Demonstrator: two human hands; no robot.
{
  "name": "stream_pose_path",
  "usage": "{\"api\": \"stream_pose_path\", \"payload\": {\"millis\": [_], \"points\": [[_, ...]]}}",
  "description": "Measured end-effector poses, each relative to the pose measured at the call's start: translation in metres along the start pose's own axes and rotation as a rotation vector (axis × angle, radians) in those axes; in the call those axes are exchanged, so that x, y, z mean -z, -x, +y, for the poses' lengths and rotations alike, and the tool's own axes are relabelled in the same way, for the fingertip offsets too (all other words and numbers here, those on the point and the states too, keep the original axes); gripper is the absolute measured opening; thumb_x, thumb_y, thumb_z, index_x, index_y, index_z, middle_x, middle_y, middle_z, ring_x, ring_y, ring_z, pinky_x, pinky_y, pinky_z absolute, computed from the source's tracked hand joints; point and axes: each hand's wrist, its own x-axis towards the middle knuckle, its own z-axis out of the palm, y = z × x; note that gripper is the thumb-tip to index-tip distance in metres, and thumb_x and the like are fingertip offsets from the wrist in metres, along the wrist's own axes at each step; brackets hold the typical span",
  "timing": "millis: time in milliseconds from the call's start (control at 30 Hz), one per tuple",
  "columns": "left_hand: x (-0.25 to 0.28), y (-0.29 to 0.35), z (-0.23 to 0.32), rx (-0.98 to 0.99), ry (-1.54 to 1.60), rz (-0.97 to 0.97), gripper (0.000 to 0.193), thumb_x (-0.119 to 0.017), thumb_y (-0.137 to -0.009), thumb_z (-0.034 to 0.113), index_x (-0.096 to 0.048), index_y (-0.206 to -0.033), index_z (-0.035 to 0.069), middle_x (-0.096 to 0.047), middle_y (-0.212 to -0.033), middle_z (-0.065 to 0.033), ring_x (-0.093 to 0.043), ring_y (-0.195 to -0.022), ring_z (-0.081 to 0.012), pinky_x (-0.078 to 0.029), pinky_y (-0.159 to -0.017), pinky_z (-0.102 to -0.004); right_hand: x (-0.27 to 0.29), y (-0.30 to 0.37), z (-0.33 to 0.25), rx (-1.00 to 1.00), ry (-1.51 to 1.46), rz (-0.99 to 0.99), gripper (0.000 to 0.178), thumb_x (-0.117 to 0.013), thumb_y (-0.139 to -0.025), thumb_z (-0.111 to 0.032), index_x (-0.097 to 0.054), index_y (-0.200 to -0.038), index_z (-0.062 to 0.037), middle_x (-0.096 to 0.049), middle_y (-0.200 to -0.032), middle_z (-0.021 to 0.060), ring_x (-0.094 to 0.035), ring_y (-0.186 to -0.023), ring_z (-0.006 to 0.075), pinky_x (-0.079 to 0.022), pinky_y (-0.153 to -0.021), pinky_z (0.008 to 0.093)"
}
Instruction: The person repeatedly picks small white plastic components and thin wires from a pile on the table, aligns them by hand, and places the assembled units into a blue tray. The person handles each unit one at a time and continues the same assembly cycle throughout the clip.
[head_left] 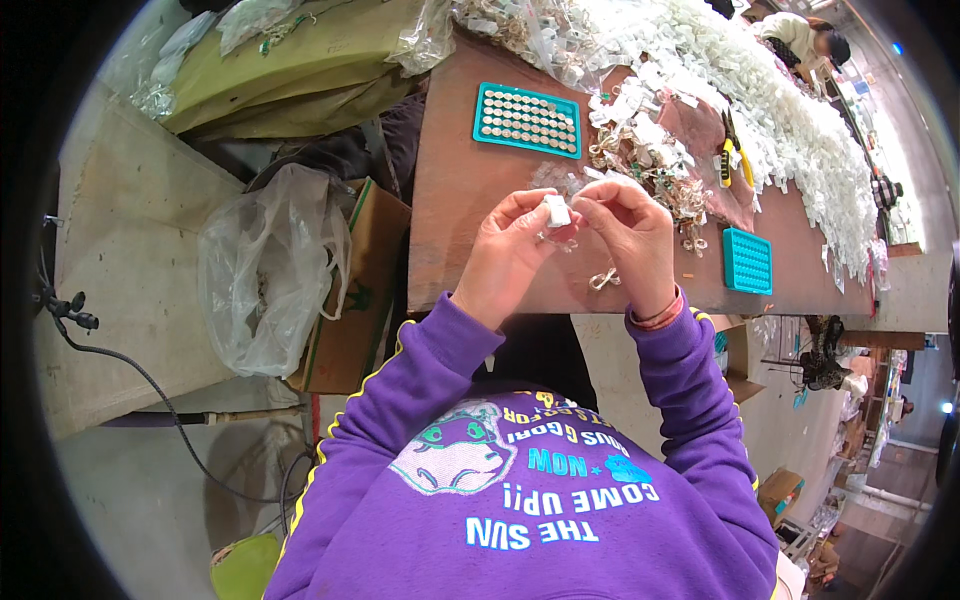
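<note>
Over the table's near edge, my left hand [508,252] pinches a small white block-like piece [557,210] between thumb and fingertips. Close by on its right, my right hand [640,238] has thumb and forefinger pressed together; what they hold, if anything, is too small to make out. Clear crinkled plastic [556,177] lies just beyond my fingertips. On the table below the hands rests a small loop of pale wire [604,279]. A teal tray [478,112] with rows of round silver discs [525,118] stands beyond my left hand.
Wires with small parts [655,165] lie beside a huge heap of white pieces [770,110]. Yellow-and-black pliers [735,155] rest on a reddish cloth [692,130]. A second teal tray [748,262] sits at right. A plastic bag [265,270] and cardboard box [362,290] stand left. Another person [795,42] is far right.
</note>
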Motion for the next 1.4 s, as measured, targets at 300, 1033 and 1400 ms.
{"api": "stream_pose_path", "payload": {"millis": [300, 1033, 1400], "points": [[0.0, 0.0, -0.001, 0.042, -0.004, 0.011, 0.029, -0.054, -0.097, 0.015, -0.055, -0.121, -0.001, -0.064, -0.106, -0.0115, -0.062, -0.094, -0.0192, -0.051, -0.085, -0.0345, 0.0, -0.001, 0.013, 0.065, 0.171, -0.008, 0.009, -0.068, -0.082, -0.006, -0.067, -0.089, -0.0007, -0.065, -0.078, 0.0041, -0.062, -0.066, 0.0093, -0.05, -0.061, 0.0231], [-0.003, 0.002, -0.002, 0.036, -0.143, 0.056, 0.026, -0.055, -0.096, 0.015, -0.059, -0.117, -0.002, -0.064, -0.105, -0.0095, -0.06, -0.094, -0.0172, -0.049, -0.084, -0.0327, 0.006, 0.002, 0.013, 0.393, 0.463, -0.093, 0.009, -0.064, -0.08, -0.001, -0.06, -0.087, -0.004, -0.059, -0.08, 0.0115, -0.061, -0.067, 0.028, -0.049, -0.059, 0.0325], [-0.008, 0.003, 0.001, 0.031, -0.113, 0.035, 0.027, -0.055, -0.097, 0.015, -0.057, -0.117, -0.003, -0.064, -0.105, -0.0097, -0.061, -0.092, -0.016, -0.049, -0.084, -0.0303, 0.004, 0.002, 0.006, 0.452, 0.488, -0.08, 0.011, -0.065, -0.079, -0.003, -0.058, -0.088, -0.0024, -0.059, -0.081, 0.0142, -0.061, -0.072, 0.0333, -0.05, -0.062, 0.0366]]}}
